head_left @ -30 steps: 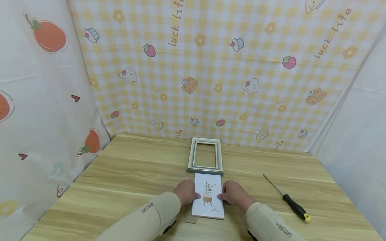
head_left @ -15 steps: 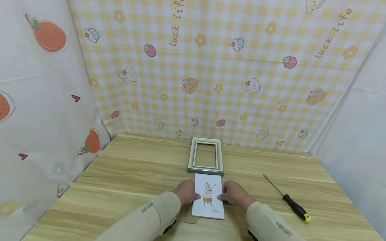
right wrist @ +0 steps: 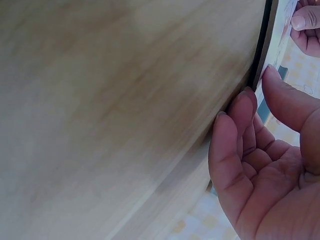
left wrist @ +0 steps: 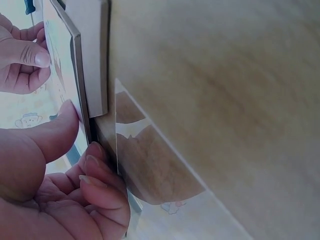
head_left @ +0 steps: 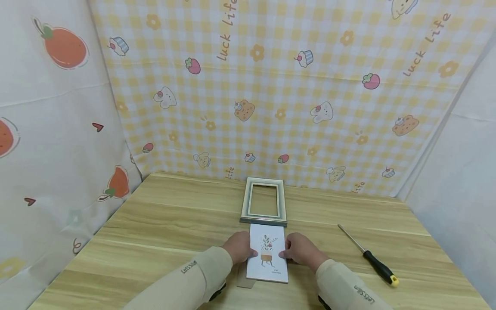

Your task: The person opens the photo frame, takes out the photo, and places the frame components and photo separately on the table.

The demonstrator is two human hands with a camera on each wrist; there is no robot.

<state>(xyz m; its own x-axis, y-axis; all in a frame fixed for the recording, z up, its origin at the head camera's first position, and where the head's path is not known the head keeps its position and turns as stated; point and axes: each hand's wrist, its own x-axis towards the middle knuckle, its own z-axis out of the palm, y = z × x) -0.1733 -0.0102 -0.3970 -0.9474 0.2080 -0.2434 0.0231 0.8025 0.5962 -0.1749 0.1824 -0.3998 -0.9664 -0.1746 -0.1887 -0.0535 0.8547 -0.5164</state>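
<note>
A white picture card [head_left: 267,241], printed with a plant in an orange pot, lies on a thin backing board whose brown edge shows in the wrist views. My left hand [head_left: 238,246] pinches its left side, thumb on the face and fingers curled under the edge. On the opposite side my right hand [head_left: 301,250] pinches it the same way. A grey-brown strip [head_left: 245,277] pokes out below the card at lower left; the left wrist view shows it as a flat board piece [left wrist: 92,60] underneath. The picture frame [head_left: 282,202], hollow in the middle, lies just beyond the card's top edge.
A screwdriver [head_left: 381,265] with a black and yellow handle lies on the wooden table [head_left: 186,206] to the right. Beside the card, a clear glossy sheet [left wrist: 155,165] mirrors fingers in the left wrist view. Patterned cloth [head_left: 279,86] hangs behind the table.
</note>
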